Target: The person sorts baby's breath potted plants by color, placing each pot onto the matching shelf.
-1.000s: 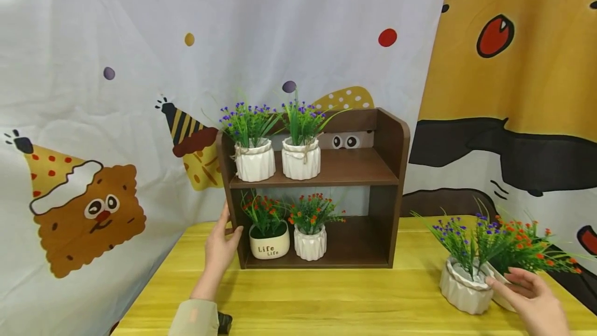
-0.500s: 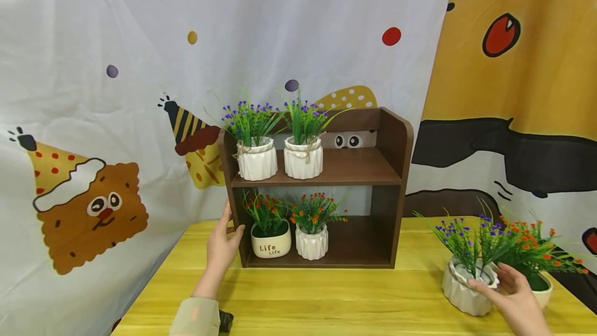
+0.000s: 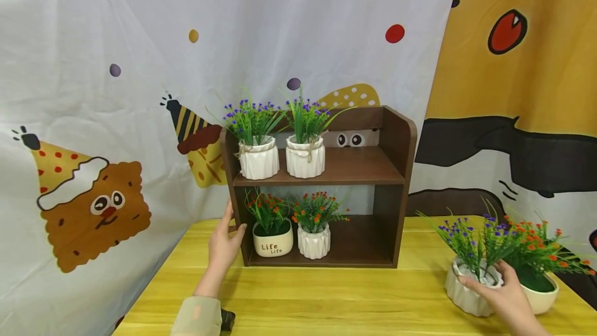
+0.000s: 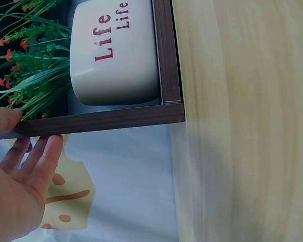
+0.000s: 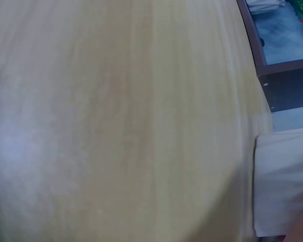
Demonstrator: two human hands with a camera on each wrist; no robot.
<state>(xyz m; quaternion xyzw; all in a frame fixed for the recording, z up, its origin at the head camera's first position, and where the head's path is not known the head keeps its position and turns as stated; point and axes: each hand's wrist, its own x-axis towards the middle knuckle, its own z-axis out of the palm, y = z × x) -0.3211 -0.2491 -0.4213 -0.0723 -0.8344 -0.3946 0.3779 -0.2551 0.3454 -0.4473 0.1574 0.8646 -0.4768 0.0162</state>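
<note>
My left hand (image 3: 225,245) is at the left side panel of a dark brown two-tier shelf (image 3: 401,196). In the left wrist view, its thumb lies on one side of the panel edge and its fingers (image 4: 49,156) on the other. At the right, my right hand (image 3: 506,294) grips the rim of a white ribbed pot (image 3: 466,294) with purple flowers, thumb in front. The pot appears to stand on the table. In the right wrist view, part of a white pot (image 5: 280,176) shows at the lower right with a blurred bit of hand.
Two white pots with purple flowers (image 3: 305,157) stand on the upper tier. Below are a cream "Life" pot (image 3: 272,242) and a white ribbed pot (image 3: 313,242), both red-flowered. Beside my right hand sits a cream pot (image 3: 541,297) on the yellow wooden table (image 3: 336,299).
My right hand has moved left, away from in front of the cream pot, and closed on the rim of the white purple-flowered pot. My left hand stays at the shelf. The view shifts slightly.
</note>
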